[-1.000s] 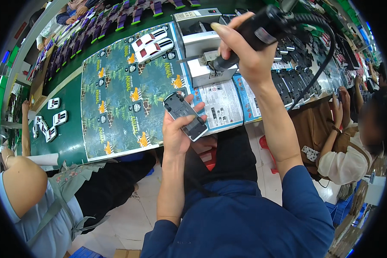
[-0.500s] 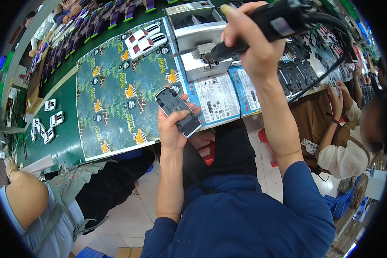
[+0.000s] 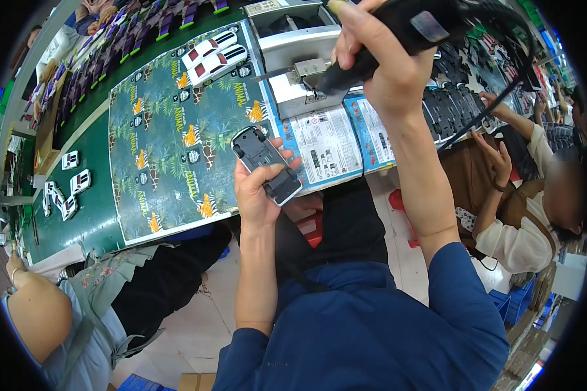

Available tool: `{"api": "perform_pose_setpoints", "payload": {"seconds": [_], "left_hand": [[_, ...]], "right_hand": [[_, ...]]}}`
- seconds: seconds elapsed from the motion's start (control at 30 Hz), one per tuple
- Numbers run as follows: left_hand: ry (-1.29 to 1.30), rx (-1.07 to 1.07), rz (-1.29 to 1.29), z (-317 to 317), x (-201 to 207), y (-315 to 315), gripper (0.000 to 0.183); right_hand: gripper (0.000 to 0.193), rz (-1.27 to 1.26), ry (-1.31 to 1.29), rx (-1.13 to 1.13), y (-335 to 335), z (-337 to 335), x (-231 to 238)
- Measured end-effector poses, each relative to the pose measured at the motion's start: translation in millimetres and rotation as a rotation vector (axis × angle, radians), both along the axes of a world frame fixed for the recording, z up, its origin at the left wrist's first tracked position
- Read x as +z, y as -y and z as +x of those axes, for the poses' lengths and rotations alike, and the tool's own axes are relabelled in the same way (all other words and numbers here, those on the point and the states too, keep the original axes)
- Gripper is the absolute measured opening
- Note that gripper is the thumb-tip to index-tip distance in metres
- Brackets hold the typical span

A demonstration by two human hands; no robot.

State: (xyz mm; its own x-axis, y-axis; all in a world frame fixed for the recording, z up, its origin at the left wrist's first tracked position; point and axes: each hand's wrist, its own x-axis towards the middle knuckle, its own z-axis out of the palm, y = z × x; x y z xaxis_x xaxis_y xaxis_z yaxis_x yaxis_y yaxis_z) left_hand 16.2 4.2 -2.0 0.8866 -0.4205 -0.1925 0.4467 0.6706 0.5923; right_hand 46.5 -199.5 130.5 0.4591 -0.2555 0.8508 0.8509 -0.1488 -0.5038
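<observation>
My left hand [image 3: 255, 195] holds a toy car [image 3: 258, 151] upside down over the front edge of the table. Its black underside faces up, with my thumb pressed on it and the fingers round its far side. Up and to the right, my right hand [image 3: 398, 78] is wrapped round a black electric screwdriver [image 3: 404, 29] with a cable at its rear. The screwdriver's front end points left and down at the small metal outlet of a silver screw feeder [image 3: 300, 45]. Whether a screw sits on its tip is too small to tell.
Two white toy cars [image 3: 215, 58] lie on the jungle-print sheet [image 3: 160, 143]; several more [image 3: 68, 205] are on the green table at left. Black chassis parts [image 3: 453, 111] stand in rows at right. The screwdriver cable [image 3: 489, 107] hangs beside my right arm. Co-workers sit on both sides.
The view has shifted slightly. Both my hands keep their grips, and the screwdriver stays at the feeder. At right, the co-worker's hands have moved apart, one reaching toward the table.
</observation>
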Motion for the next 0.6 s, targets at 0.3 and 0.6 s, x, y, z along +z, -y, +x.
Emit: {"api": "perform_pose_setpoints", "payload": {"seconds": [0.3,0.6], "left_hand": [[0.003,0.061,0.011,2,-5,3,0.051],[-0.042,0.012,-0.013,3,-9,-4,0.053]], "right_hand": [[0.017,0.104,-0.319,-0.097,-20,3,12],[0.014,0.014,-0.553,0.093,-20,-4,5]]}}
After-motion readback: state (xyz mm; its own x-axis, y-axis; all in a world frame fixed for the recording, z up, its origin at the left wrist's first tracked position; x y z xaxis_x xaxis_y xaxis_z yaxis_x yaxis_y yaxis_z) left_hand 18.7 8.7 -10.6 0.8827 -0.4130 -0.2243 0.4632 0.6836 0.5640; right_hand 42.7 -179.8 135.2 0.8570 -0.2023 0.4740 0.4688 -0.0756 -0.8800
